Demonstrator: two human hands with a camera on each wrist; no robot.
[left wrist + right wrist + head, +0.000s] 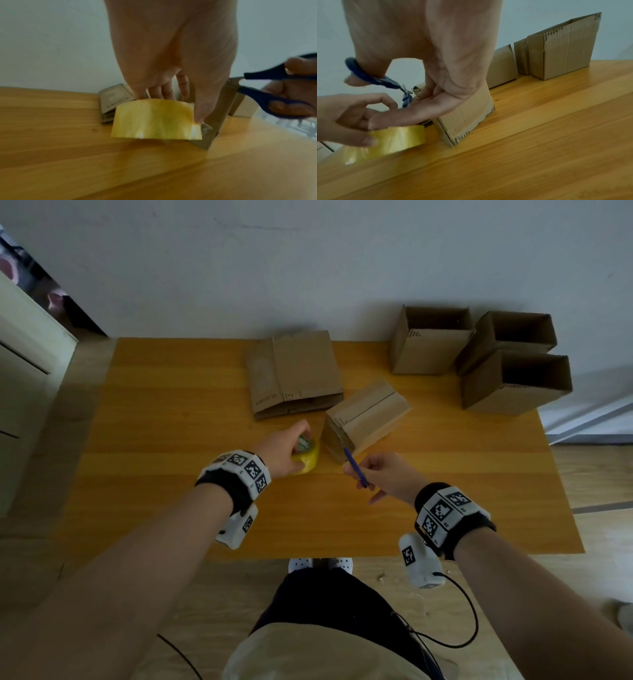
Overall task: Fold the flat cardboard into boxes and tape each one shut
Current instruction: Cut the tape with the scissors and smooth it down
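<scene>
Tape roll (307, 457), scissors (355, 468), seemingly gripped.

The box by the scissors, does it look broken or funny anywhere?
Yes, a little. The box has a ragged, torn bottom edge near its corner, showing in the right wrist view. It also lies on its side, unlike the three open boxes standing behind.

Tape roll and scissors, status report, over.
Left hand grips yellow tape roll on table. Right hand holds blue scissors by closed box. Nothing in the way.
</scene>
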